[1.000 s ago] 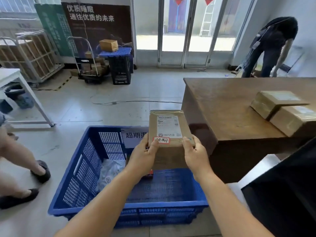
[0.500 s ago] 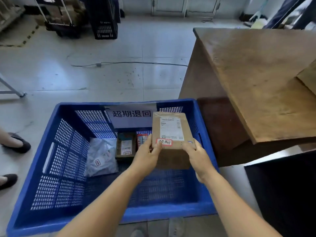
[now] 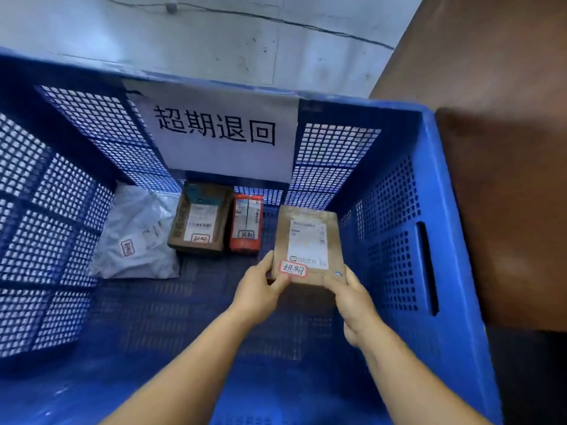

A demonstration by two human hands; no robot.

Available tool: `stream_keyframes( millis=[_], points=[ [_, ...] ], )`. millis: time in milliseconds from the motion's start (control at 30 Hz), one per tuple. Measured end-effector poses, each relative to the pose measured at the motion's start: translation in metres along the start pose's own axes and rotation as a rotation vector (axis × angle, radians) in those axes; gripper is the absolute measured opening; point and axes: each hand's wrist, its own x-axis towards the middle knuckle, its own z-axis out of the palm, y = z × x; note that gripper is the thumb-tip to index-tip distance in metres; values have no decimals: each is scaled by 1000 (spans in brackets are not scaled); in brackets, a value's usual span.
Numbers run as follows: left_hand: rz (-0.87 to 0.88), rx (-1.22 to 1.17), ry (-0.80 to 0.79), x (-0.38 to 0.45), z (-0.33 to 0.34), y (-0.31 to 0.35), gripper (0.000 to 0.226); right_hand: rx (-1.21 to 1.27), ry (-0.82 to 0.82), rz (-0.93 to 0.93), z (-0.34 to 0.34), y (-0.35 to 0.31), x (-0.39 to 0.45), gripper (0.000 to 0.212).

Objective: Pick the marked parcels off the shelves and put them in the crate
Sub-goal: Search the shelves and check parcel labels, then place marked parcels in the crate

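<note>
While both hands' fingers (image 3: 277,285) pinch brown parcel (image 3: 308,245) inside blue crate (image 3: 395,228), grey floor (image 3: 214,41) beyond.

a white paper sign (image 3: 221,133) taped to the far wall of a blue perforated plastic crate (image 3: 408,240) reads "超期退回" in black characters. a red-bordered sticker (image 3: 293,269) on the brown cardboard parcel (image 3: 308,243) held inside the crate reads "超期". the parcel's white shipping label (image 3: 307,242) and the stickers on the other parcels are too blurred to read.

Brown wooden desk (image 3: 503,148), black floor cable (image 3: 276,19)
</note>
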Motion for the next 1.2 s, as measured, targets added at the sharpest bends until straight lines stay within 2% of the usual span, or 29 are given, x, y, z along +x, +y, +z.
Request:
stream_keyframes(
  millis=[167, 300, 367, 567, 767, 933, 1000, 1100, 1200],
  points=[
    [-77, 71, 63, 64, 24, -53, 61, -72, -14, 106, 10, 39, 71, 52],
    [-185, 39, 86, 106, 37, -76, 63, -93, -16, 216, 19, 64, 123, 39],
    [-191, 32, 98, 123, 42, -88, 63, -71, -30, 188, 25, 77, 148, 29],
    [-214, -10, 124, 161, 47, -114, 69, -79, 52, 125, 52, 102, 207, 55],
    [-167, -48, 158, 185, 46, -124, 70, -63, 110, 134, 85, 107, 250, 58],
    [-155, 67, 63, 193, 41, -129, 71, -48, 82, 154, 94, 105, 259, 41],
    [-163, 121, 25, 192, 39, -130, 73, -96, 64, 151, 91, 101, 253, 45],
    [-176, 197, 14, 178, 32, -124, 73, -217, 73, 140, 85, 87, 233, 64],
    [-178, 254, 13, 152, 22, -108, 72, -319, 90, 93, 78, 67, 194, 66]
  ],
)
